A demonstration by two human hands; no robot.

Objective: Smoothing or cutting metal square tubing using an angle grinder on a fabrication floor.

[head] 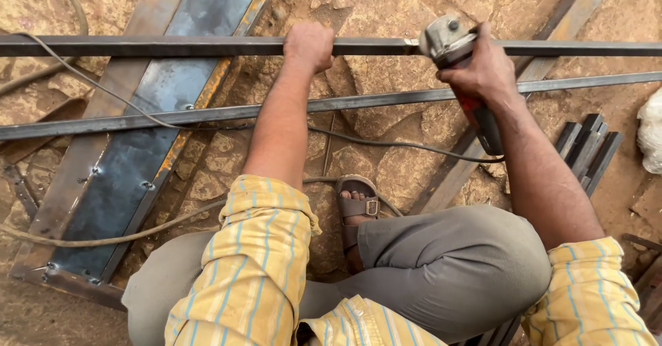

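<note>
Squatting low on the rocky ground, the person fills the near part of the view with yellow striped sleeves and grey trousers, one sandalled foot poking out between the knees. A pale rope trails across the ground at the left, beside a flat dark steel plate framed by rusty strips. To the right of the knee lies a small stack of short steel bars. Further out, a long steel bar runs across the whole scene, with a thin dark cable looping from the tool back over it. Beyond that sits a second long steel tube, lying level and raised a little off the rock. The left hand is curled down over this far tube, fingers wrapped round its top, gripping it firmly near the middle. Just to the right along the same tube, the right hand is closed tight round the red and black body of an angle grinder, whose grey head rests at the tube; whether the disc actually touches the metal I cannot tell. At the far right edge a white crumpled bag lies on the dirt.
</note>
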